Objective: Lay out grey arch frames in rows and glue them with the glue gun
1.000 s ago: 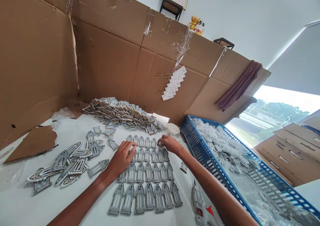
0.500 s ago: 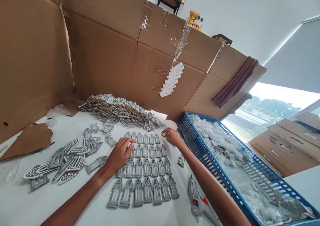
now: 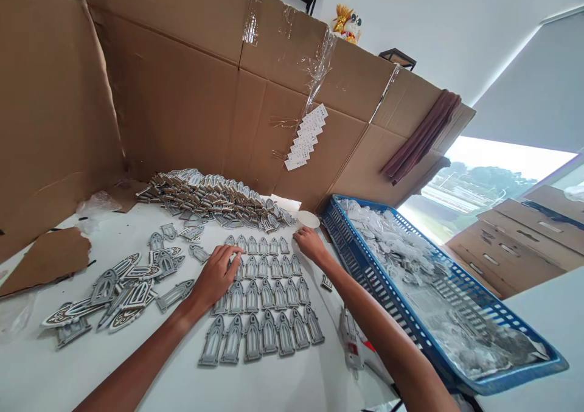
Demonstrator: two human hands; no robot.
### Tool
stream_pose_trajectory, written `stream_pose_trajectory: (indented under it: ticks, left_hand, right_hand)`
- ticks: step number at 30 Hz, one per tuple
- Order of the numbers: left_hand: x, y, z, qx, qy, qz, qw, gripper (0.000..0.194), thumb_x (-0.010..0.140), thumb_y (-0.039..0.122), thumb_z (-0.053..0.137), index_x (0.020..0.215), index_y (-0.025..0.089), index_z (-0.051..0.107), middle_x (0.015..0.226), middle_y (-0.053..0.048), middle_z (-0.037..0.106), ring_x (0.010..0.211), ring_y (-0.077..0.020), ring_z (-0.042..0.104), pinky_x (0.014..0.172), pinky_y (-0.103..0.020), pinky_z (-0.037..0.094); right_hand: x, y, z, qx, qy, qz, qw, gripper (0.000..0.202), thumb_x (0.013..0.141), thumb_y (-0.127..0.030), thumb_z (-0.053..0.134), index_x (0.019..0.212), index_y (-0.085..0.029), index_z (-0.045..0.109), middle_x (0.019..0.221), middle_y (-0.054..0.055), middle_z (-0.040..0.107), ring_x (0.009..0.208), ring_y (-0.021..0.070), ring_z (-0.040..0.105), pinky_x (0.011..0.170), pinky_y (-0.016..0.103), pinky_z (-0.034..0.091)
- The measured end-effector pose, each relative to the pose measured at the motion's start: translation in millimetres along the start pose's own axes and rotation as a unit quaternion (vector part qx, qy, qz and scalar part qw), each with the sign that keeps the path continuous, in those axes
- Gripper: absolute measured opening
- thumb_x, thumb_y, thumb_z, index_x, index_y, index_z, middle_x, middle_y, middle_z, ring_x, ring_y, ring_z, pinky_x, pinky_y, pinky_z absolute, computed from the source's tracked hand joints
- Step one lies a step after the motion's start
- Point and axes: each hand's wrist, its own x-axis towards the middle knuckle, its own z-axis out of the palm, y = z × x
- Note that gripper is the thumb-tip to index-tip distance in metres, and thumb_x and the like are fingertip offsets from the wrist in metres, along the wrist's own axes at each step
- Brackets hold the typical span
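Note:
Small grey arched window-frame pieces lie in several neat rows on the white table. My left hand rests at the left end of the upper rows, fingers stretched over the pieces and thumb apart, holding nothing. Just past the right end of the top row is my right hand, fingers bent down and drawn together near the table. Whatever they pinch is hidden. A white round disc lies just beyond that hand. Beside my right forearm are a loose window piece and a glue gun.
A large heap of similar pieces lies against the cardboard wall. Larger patterned arched pieces are piled at left, near a torn cardboard scrap. At right stands a blue basket of plastic-wrapped parts.
The camera view has shifted slightly, showing more of the basket's near end. A small piece seen at my right fingertips is now hidden. My left hand stays over the rows.

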Motion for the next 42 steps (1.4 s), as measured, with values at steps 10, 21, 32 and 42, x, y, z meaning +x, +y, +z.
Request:
stream_pose_trajectory:
  ticks: [10, 21, 32, 42]
  left_hand:
    - [0.7, -0.6, 0.5, -0.011, 0.003, -0.006, 1.0, 0.028, 0.11, 0.044, 0.045, 0.107, 0.026, 0.066, 0.113, -0.006, 0.075, 0.114, -0.0277, 0.067, 0.106, -0.047, 0.054]
    - [1.8, -2.2, 1.9, -0.008, 0.005, 0.001, 1.0, 0.027, 0.109, 0.044, 0.045, 0.108, 0.026, 0.066, 0.113, -0.007, 0.076, 0.115, -0.0286, 0.067, 0.109, -0.049, 0.055]
    - [1.3, -3.7, 1.5, -0.011, 0.005, -0.004, 1.0, 0.03, 0.109, 0.045, 0.044, 0.108, 0.026, 0.067, 0.113, -0.006, 0.075, 0.115, -0.0289, 0.066, 0.108, -0.05, 0.054]
    - [3.3, -4.7, 2.0, 0.002, 0.002, -0.002, 1.0, 0.029, 0.109, 0.046, 0.044, 0.109, 0.026, 0.066, 0.113, -0.007, 0.074, 0.116, -0.0298, 0.065, 0.106, -0.048, 0.052]
  right_hand:
    - [-9.2, 2.4, -5.6, 0.058, -0.004, 0.018, 0.998, 0.043, 0.097, -0.005, 0.057, 0.131, -0.013, 0.082, 0.133, 0.016, 0.08, 0.127, 0.0252, 0.072, 0.108, 0.029, 0.051]
    - [-18.6, -1.1, -13.4, 0.131, -0.046, -0.011, 0.99, 0.035, 0.091, -0.008, 0.066, 0.112, -0.023, 0.09, 0.112, 0.003, 0.087, 0.104, 0.0189, 0.081, 0.094, 0.022, 0.055]
    - [-18.8, 31.7, -19.8, 0.027, -0.039, 0.067, 0.997, 0.047, 0.092, -0.017, 0.071, 0.138, -0.013, 0.079, 0.135, 0.017, 0.079, 0.123, 0.0273, 0.075, 0.106, 0.029, 0.052]
    - [-29.8, 15.6, -3.6, -0.021, -0.043, 0.083, 0.995, 0.035, 0.1, -0.012, 0.056, 0.126, -0.006, 0.078, 0.13, 0.026, 0.076, 0.131, 0.0329, 0.067, 0.109, 0.037, 0.05]
